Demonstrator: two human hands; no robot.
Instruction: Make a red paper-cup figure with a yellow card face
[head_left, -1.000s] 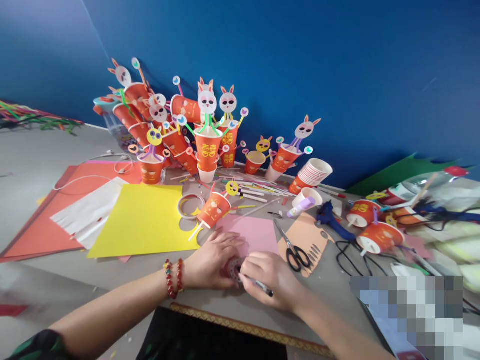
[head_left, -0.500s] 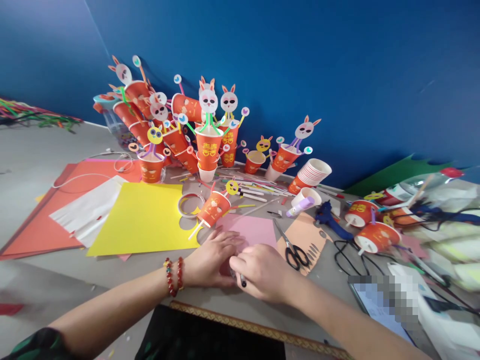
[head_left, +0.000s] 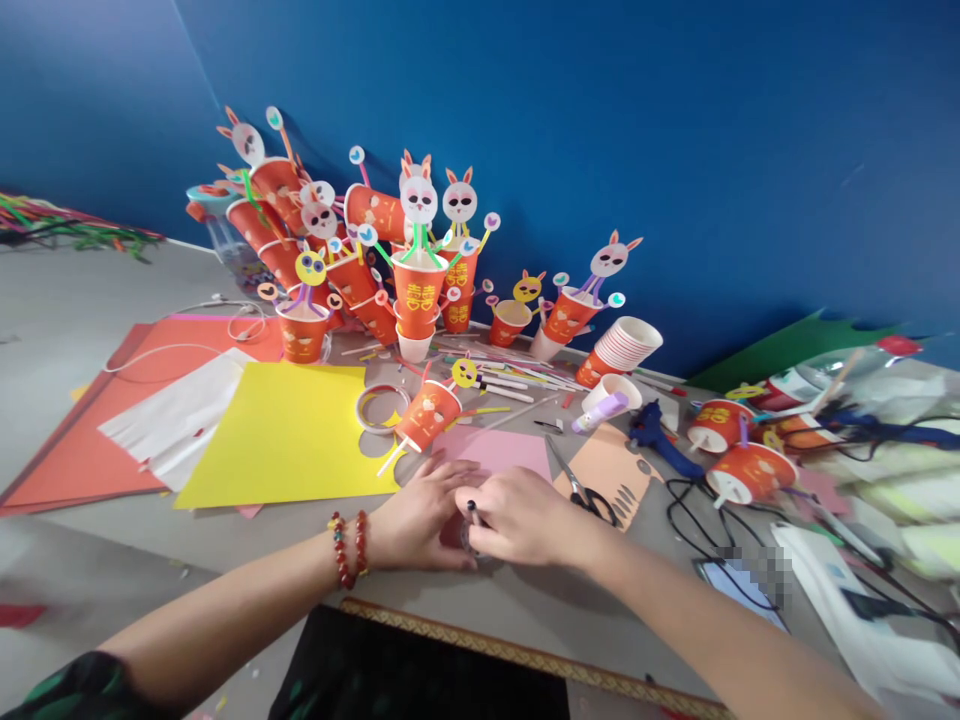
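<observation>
My right hand (head_left: 517, 515) is closed around a pen, whose dark end (head_left: 472, 507) sticks out between the fingers; its tip is hidden. Beside it, my left hand (head_left: 431, 515) lies low on the table with fingers stretched out at the edge of a pink paper sheet (head_left: 499, 455) and thumb apart. Between the hands shows a sliver of a clear, round-edged thing (head_left: 468, 540), mostly covered. Just beyond my left hand, a red paper cup (head_left: 431, 413) with a yellow face lies tilted. Black-handled scissors (head_left: 598, 505) rest on peach paper (head_left: 611, 460) right of my right hand.
Decorated red cups (head_left: 420, 285) crowd along the blue wall. Yellow paper (head_left: 289, 435) and a tape roll (head_left: 382, 408) lie left. A cup stack (head_left: 622, 345), a glue stick (head_left: 602, 411), a blue glue gun (head_left: 664, 440), black cable and a phone (head_left: 739, 590) are on the right.
My right hand has shifted slightly up and away from me, and the pen's dark end has swung from below the fingers to above them. My left hand has barely moved.
</observation>
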